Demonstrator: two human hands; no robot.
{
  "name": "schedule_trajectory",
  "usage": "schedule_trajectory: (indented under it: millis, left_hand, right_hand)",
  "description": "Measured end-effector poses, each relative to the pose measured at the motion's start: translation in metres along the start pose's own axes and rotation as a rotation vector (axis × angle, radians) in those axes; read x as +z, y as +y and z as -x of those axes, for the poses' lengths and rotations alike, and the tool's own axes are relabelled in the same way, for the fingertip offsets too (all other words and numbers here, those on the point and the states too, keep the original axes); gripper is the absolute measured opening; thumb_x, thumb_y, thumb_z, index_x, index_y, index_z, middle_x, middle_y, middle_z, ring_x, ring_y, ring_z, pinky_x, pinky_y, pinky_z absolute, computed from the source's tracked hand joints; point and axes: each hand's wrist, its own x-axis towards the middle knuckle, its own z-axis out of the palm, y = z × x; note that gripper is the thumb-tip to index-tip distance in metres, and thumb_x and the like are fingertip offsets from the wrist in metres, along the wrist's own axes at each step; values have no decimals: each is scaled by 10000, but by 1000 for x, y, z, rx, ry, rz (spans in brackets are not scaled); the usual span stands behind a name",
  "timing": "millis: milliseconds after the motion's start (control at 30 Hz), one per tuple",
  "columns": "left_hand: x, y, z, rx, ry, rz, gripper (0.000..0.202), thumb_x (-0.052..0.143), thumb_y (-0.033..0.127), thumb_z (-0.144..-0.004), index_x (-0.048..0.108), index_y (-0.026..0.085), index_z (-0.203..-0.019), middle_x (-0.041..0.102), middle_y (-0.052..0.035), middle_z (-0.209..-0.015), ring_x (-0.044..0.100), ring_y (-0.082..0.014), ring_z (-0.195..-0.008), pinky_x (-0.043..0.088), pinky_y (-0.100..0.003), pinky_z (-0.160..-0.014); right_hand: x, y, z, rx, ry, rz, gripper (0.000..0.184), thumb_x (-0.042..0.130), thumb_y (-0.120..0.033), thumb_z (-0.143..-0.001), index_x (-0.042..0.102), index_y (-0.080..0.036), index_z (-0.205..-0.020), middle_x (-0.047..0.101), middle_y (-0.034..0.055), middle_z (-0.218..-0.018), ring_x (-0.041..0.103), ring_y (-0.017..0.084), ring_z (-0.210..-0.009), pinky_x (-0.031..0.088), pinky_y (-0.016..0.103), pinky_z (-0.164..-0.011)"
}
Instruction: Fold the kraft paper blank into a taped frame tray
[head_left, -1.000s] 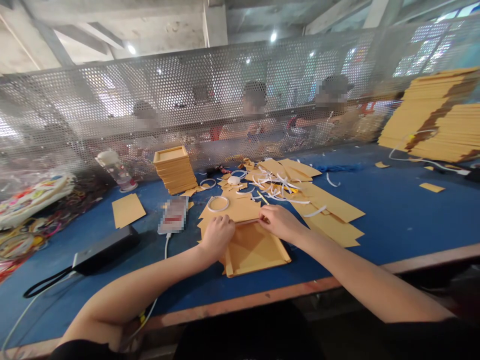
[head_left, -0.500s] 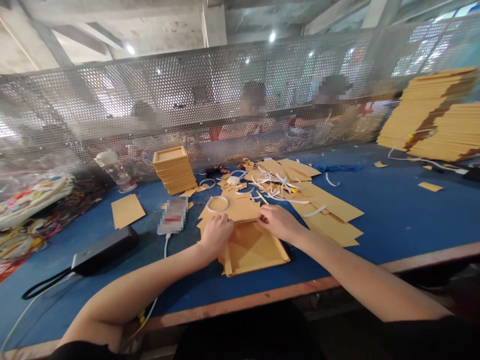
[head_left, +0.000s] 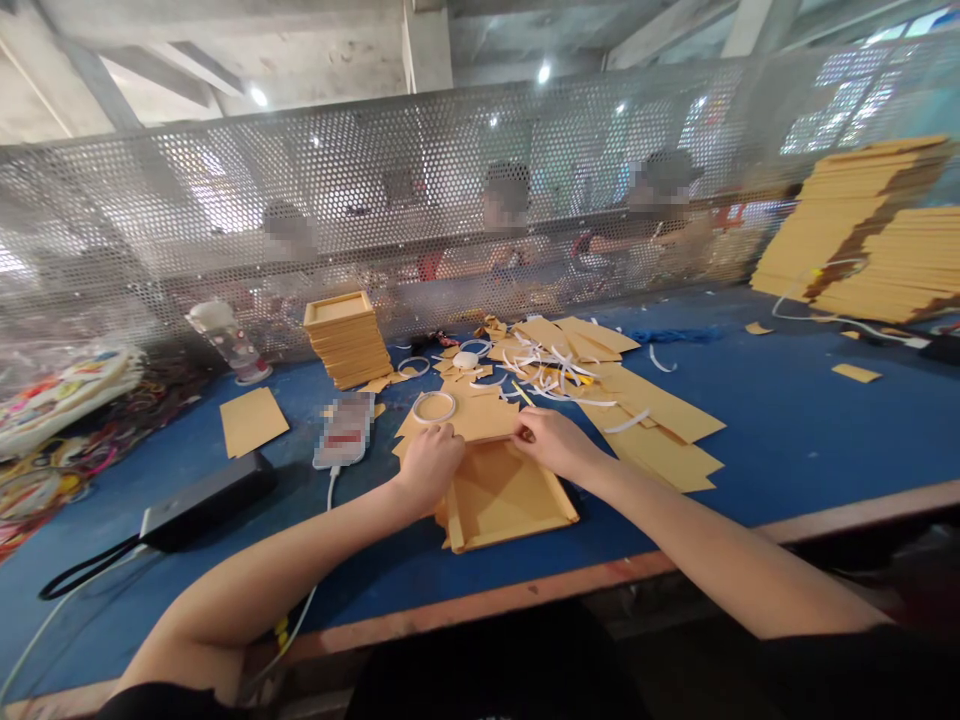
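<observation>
A shallow brown cardboard tray [head_left: 506, 500] lies on the blue table [head_left: 787, 430] in front of me. My left hand [head_left: 429, 462] is curled on the tray's far left corner, fingers pressed together on its far wall. My right hand [head_left: 551, 440] pinches the same far wall at the right end. A white tape ring [head_left: 433, 406] lies just beyond my left hand on loose cardboard sheets [head_left: 660, 430]. White paper strips [head_left: 555, 375] are scattered behind the tray.
A stack of finished trays [head_left: 346, 338] stands at the back, a bottle [head_left: 225, 340] to its left. A phone [head_left: 345, 430] with cable and a black case [head_left: 199, 500] lie left. Tall cardboard piles [head_left: 870, 230] sit far right. People sit behind a perforated metal screen [head_left: 450, 200].
Both hands have stayed on the tray's far wall; my left hand has crept slightly forward and right along it. The view has shifted a little.
</observation>
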Motion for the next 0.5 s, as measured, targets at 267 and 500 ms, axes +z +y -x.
schedule_trajectory:
  millis: [267, 500]
  left_hand:
    - [14, -16, -14, 7, -17, 62, 257, 454, 72, -892, 707, 115, -904, 664, -128, -923, 649, -241, -936, 507, -313, -801]
    - [9, -19, -19, -15, -33, 104, 302, 412, 140, -934, 713, 126, -938, 679, -119, -952, 656, -227, -948, 498, -305, -820]
  right_hand:
    - [6, 7, -9, 116, 2, -173, 123, 621, -98, -722, 623, -180, -630, 693, 30, -688, 623, 160, -664, 422, 230, -610]
    - [8, 9, -11, 162, 9, -224, 97, 615, -132, -730, 636, -179, -648, 701, 23, -685, 624, 159, -652, 432, 233, -602]
